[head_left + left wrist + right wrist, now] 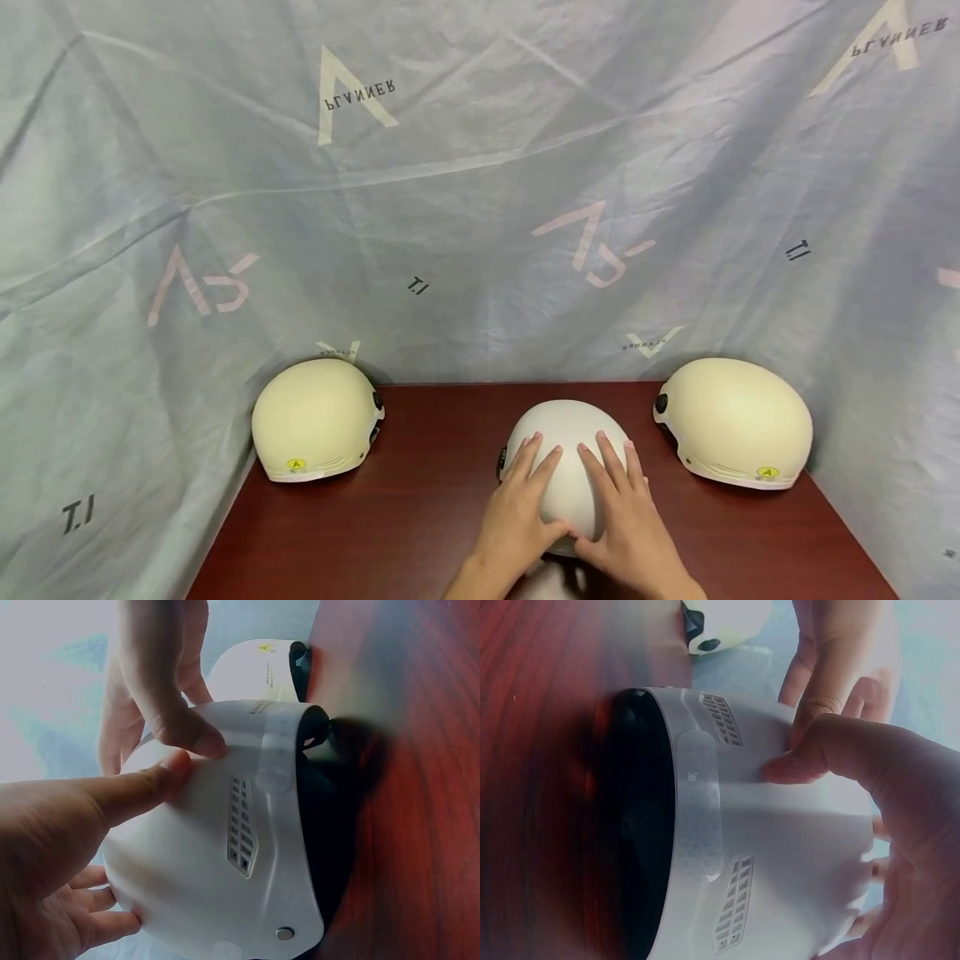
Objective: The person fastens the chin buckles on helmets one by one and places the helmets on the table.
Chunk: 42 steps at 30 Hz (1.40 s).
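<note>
A white helmet [567, 475] is between my two hands at the front middle of the table, dome up. My left hand [517, 508] holds its left side, fingers spread over the dome. On the other side my right hand [626, 517] holds it the same way. The thumbs meet at the near side of the shell. In the right wrist view, slotted vents [735, 904] and a pale strip [697, 806] show near the rim, with the dark inside visible beneath. The left wrist view shows another vent [241, 825] and a round rivet [285, 933].
A cream helmet [315, 421] with a yellow label stands at the table's back left, and a similar cream helmet [738, 421] at the back right. The dark red table [420, 500] is bordered behind and at both sides by grey printed cloth [450, 208].
</note>
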Motion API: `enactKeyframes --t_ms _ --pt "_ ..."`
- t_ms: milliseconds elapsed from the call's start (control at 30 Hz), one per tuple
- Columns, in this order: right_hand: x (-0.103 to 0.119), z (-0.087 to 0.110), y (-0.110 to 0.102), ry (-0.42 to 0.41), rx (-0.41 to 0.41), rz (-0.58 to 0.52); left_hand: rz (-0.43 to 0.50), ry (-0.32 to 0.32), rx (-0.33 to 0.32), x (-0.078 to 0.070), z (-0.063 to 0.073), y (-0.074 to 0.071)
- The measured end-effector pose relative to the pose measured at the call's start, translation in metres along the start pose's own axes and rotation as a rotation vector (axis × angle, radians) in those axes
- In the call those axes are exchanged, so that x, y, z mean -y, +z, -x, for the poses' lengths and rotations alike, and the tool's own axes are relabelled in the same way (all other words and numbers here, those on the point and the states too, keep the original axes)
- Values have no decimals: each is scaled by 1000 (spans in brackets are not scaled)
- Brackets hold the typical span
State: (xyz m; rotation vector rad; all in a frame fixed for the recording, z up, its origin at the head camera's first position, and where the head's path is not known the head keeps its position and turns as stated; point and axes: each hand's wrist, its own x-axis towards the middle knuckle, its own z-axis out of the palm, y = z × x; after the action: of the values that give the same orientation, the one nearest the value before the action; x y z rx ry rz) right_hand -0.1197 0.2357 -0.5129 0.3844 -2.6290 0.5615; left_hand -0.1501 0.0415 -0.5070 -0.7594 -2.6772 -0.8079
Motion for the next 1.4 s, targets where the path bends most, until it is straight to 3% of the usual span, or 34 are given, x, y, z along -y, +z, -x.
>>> enactKeyframes --t_ms 233,600,1100,1400 --pt "-13 -5 -2 48 31 -29 -11 20 22 1 -13 11" --pt "-35 -13 -4 -11 48 -43 -55 53 16 4 -30 22" --pt "-71 -29 8 62 63 -154 -67 53 20 5 -62 38" --pt "-86 -38 17 34 31 -75 -177 74 28 9 -73 51"
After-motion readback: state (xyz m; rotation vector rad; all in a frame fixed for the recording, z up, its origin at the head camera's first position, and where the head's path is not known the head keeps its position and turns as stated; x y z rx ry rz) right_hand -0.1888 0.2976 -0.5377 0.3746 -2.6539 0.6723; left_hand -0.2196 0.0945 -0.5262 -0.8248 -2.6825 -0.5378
